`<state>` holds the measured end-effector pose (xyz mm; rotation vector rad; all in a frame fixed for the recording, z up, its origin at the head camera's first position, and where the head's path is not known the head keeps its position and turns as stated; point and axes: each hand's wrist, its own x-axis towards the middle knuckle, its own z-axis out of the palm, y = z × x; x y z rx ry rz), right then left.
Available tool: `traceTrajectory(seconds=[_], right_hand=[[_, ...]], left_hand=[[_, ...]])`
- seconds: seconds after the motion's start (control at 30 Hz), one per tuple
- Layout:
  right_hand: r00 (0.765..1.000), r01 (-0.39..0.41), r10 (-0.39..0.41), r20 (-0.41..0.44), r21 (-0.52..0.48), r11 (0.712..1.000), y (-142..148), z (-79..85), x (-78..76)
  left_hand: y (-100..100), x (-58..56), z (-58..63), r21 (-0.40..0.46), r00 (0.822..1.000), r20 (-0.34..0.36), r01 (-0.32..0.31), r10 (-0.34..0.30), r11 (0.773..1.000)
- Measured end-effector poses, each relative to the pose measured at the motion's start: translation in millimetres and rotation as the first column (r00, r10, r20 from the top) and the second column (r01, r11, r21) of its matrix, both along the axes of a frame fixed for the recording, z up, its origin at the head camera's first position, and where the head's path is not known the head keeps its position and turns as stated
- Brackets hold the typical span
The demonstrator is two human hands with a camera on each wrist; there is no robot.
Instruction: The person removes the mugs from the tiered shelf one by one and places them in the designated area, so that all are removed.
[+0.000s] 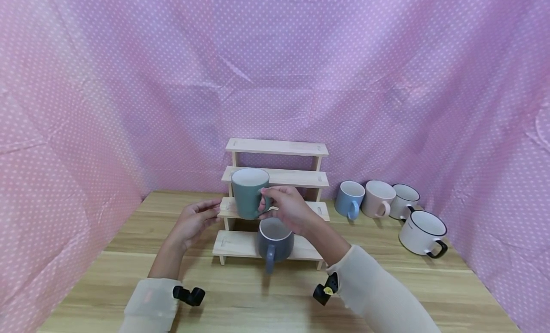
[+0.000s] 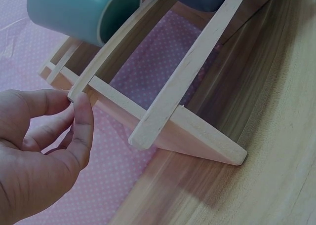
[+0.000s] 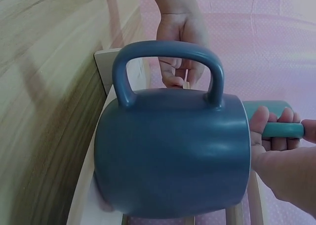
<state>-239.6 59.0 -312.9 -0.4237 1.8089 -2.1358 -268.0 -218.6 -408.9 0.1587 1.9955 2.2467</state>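
Note:
By its handle, my right hand (image 1: 292,211) grips a green mug (image 1: 247,199) with a white inside. The mug is upright, close over the second step from the bottom of a tiered wooden rack (image 1: 232,243). With thumb and fingers, my left hand (image 1: 195,223) pinches the left end of that same step, as the left wrist view shows. A dark grey-blue mug (image 1: 281,247) stands on the lowest step, its handle towards me. It fills much of the right wrist view and partly covers the right hand there.
Right of the rack, a light blue mug (image 1: 345,201), a pale pink mug (image 1: 374,204) and a white mug with a dark rim (image 1: 399,204) stand in a row. A wider white mug (image 1: 418,235) with a black handle is nearer. Pink dotted cloth (image 1: 275,75) hangs behind the wooden table (image 1: 240,299).

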Motion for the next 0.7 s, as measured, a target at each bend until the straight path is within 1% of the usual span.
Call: traceTrajectory(seconds=[0.3,0.47,0.7], right_hand=[[0.998,0.024,-0.024,-0.059,-0.008,1.000,12.7,6.6,-0.2],[0.996,0.047,-0.048,-0.079,-0.017,0.999,23.6,10.9,1.3],[0.990,0.057,-0.062,-0.127,-0.045,0.997,41.7,16.4,1.8]], left_hand=[[1.3,0.0,-0.2,0.008,1.000,-0.002,0.001,-0.001,1.000],[0.7,1.0,0.3,0.008,1.000,-0.002,0.009,-0.009,1.000],[-0.3,1.7,0.3,0.015,1.000,0.000,0.010,-0.010,1.000]])
